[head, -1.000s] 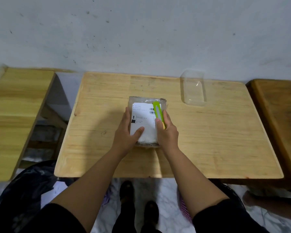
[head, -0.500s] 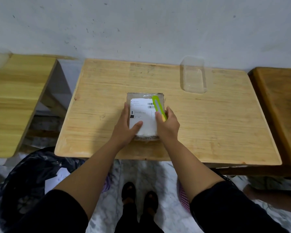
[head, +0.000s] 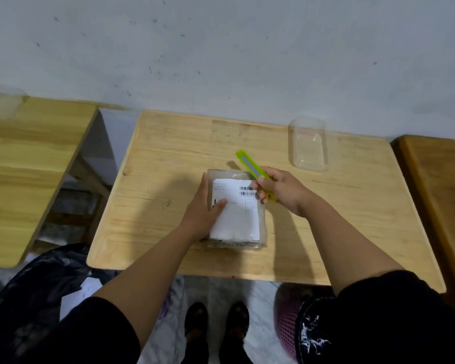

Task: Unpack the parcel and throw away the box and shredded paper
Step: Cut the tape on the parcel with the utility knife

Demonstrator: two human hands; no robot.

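Parcel [head: 237, 211], tape-wrapped, white-labelled, lies under flat left hand [head: 204, 208]; right hand [head: 281, 191] grips green cutter [head: 252, 169].

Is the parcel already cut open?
No, the parcel lies sealed on the table under the left hand, while the right hand holds the green cutter.

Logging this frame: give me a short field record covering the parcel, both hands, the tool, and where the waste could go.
parcel: taped box with white label, flat on the wooden table, unopened
left hand: pressed on the parcel's left side
right hand: gripping a green utility knife above the parcel's far right corner
other item: clear plastic container, far right of table
waste: black bin bag on the floor, lower left
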